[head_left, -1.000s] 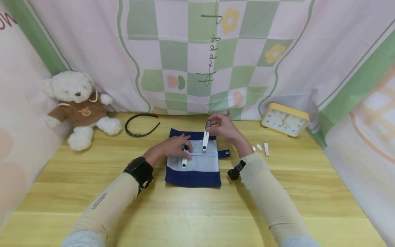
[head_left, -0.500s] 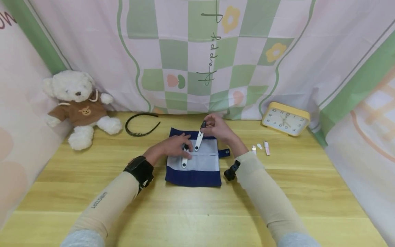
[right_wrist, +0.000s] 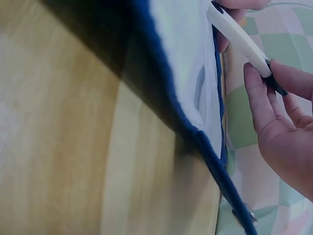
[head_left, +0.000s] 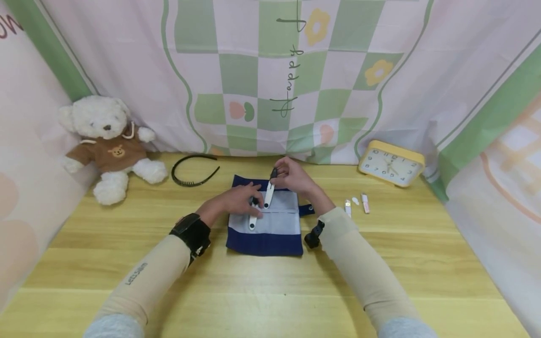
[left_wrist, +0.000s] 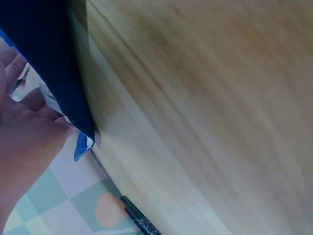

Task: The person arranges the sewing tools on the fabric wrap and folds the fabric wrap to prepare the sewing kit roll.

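Observation:
A navy cloth pouch (head_left: 264,244) lies spread on the table, with pale grey pockets (head_left: 279,220) inside. My right hand (head_left: 296,178) pinches the black end of a white stick-like tool (head_left: 269,196) between thumb and fingers. This tool slants over the upper pocket, its dotted white end pointing down toward me. My left hand (head_left: 238,199) rests on the pouch's left side, fingers spread, thumb close to a second white tool (head_left: 252,222) of the same sort. That tool's dark upper part is partly hidden by the hand. In the right wrist view the held tool (right_wrist: 239,36) is angled across.
A black toothed headband (head_left: 190,182) lies behind left, beside a white teddy bear (head_left: 114,155). To the right are small white and pink pieces (head_left: 365,203) and a yellow clock (head_left: 390,163). A snap strap (head_left: 305,209) sticks out from the pouch. A patterned curtain (head_left: 274,70) hangs behind.
My right hand has moved left with the white tool, bringing it beside the left hand's fingers. The left hand and the pouch have stayed in place.

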{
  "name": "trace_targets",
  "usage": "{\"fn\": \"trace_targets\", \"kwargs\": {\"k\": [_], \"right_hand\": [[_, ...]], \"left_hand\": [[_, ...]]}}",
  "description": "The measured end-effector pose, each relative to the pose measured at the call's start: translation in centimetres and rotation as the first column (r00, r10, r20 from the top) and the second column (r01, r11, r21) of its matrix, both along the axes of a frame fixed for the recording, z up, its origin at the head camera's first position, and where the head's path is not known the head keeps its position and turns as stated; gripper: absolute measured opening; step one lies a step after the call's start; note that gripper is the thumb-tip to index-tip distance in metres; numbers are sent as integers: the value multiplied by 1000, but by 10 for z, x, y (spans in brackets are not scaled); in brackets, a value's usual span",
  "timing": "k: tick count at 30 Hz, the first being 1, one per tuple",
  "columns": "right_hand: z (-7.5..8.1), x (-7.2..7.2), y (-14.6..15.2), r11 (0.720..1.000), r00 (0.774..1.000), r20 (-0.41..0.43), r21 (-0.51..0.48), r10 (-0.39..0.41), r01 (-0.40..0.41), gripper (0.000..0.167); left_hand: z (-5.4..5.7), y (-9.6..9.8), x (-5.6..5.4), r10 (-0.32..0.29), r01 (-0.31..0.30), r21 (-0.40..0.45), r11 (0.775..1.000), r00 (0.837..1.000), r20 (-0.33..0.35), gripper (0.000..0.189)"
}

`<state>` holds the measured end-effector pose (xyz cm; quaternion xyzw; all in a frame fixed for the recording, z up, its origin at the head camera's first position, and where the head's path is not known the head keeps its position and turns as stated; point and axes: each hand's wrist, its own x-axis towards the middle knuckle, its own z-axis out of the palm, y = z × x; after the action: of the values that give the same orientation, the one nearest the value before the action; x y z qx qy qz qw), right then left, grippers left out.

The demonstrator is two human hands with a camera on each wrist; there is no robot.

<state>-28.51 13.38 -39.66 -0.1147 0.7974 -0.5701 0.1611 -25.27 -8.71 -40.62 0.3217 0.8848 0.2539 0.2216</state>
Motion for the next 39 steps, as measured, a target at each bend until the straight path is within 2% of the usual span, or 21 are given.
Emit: {"fn": "trace_targets", "kwargs": {"k": [9, 20, 33, 39], "right_hand": [[2, 1, -2, 999, 998, 51, 9, 30, -31, 50], [-4, 1, -2, 993, 997, 64, 102, 53, -60, 51], [-5, 3, -1, 974, 984, 59, 147, 166, -173, 45], [-4, 6, -1, 961, 976, 99, 177, 195, -211, 42]], "left_hand": [[1, 0, 1, 13, -13, 6, 1000, 1000, 12, 17], [3, -1, 3, 30, -31, 13, 999, 999, 13, 17], [1, 0, 3, 27, -28, 20, 999, 1000, 13, 17], [0, 0, 1, 28, -28, 23, 999, 1000, 8, 15]]}}
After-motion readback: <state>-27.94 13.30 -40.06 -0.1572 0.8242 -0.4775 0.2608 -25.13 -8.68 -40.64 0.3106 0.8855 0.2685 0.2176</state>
